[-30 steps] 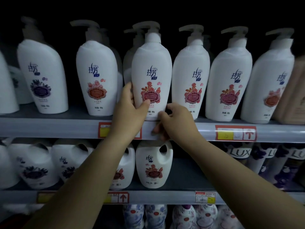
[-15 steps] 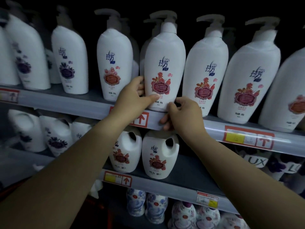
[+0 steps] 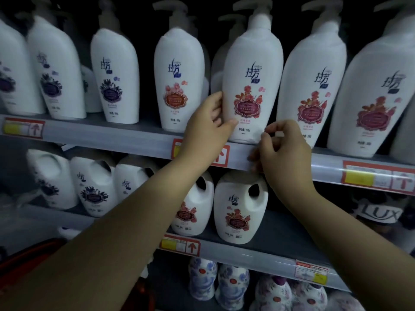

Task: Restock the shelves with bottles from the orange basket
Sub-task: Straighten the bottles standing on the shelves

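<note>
A white pump bottle [image 3: 252, 70] with a red flower label stands upright at the front edge of the upper shelf [image 3: 112, 138], in a row of similar bottles. My left hand [image 3: 206, 129] grips its lower left side, thumb across the front. My right hand [image 3: 283, 151] has curled fingers, and their tips touch the bottle's lower right corner just above the shelf rail. A dim sliver of the orange basket [image 3: 33, 261] shows at the bottom left, partly behind my left forearm.
White pump bottles stand close on both sides, one with an orange-red label [image 3: 179, 79] to the left and one with a red label [image 3: 312, 86] to the right. White handled jugs [image 3: 241, 209] fill the shelf below. Patterned bottles [image 3: 231, 286] stand lower still.
The view has swung left and closer, so the bottle sits further right in frame. Both hands stay at the same bottle. My right fingers have risen from the shelf rail to its lower corner.
</note>
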